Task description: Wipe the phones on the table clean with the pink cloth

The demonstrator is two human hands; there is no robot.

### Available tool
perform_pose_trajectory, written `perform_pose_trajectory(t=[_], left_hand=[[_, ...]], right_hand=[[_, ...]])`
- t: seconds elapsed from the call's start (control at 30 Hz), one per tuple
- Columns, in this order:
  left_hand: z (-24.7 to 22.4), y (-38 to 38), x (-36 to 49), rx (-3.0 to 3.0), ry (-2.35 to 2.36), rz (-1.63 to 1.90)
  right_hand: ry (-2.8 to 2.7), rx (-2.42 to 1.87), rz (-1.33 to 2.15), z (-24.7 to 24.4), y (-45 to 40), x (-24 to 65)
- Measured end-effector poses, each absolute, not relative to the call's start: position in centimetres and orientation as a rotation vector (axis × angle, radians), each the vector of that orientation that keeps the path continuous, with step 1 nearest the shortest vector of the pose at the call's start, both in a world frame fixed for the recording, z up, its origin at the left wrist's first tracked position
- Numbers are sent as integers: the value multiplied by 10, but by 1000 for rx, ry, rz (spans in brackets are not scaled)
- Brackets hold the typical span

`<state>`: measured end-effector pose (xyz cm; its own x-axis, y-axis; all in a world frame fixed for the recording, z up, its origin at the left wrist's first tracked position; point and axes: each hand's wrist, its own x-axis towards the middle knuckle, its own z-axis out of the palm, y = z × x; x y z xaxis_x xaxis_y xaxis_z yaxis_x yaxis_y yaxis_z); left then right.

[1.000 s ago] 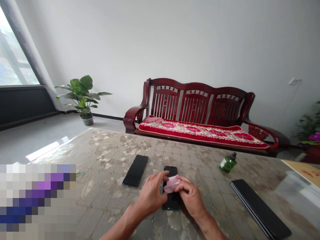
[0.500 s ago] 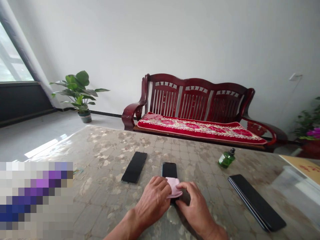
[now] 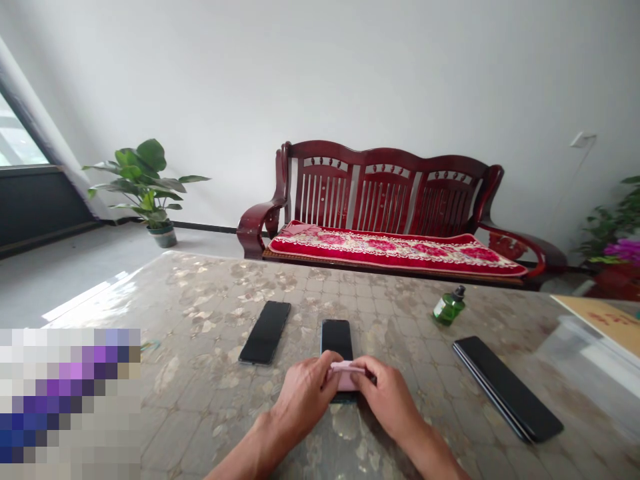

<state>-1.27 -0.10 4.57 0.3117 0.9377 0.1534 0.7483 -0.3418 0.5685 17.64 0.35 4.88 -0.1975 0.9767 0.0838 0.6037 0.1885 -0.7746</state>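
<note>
A small pink cloth (image 3: 347, 377), folded over, is pinched between my two hands above a dark smartphone (image 3: 337, 337). My left hand (image 3: 309, 385) grips the cloth's left side, its fingers closed. On the other side my right hand (image 3: 387, 387) holds the right edge between thumb and fingers. The phone lies face up on the table, its middle covered by the cloth and hands. To the left rests a second black smartphone (image 3: 265, 332), also screen up. Farther right stands a green bottle (image 3: 449, 307) with a black top.
A patterned cover lies over the table (image 3: 210, 407). Stacked dark phones (image 3: 507, 389) are at the right, beside a clear plastic box (image 3: 590, 360) with a tan lid or board (image 3: 605, 328). Beyond the table are a wooden bench (image 3: 390, 193) and a potted plant (image 3: 161, 235).
My right fingers have come up from the phone's edge onto the cloth. Both hands now hold the cloth folded between them. The view has shifted slightly.
</note>
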Motion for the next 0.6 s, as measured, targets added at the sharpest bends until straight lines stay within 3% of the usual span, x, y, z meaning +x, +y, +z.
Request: perform_pose_trajectory(t=[0.4,0.6], left_hand=[[51,6,-9,2269,1748,591],[44,2,-15,2542,1401,783]], right_hand=[[-1880,-1656,604,41,16,163],[-2002,-1357,503,47,12,178]])
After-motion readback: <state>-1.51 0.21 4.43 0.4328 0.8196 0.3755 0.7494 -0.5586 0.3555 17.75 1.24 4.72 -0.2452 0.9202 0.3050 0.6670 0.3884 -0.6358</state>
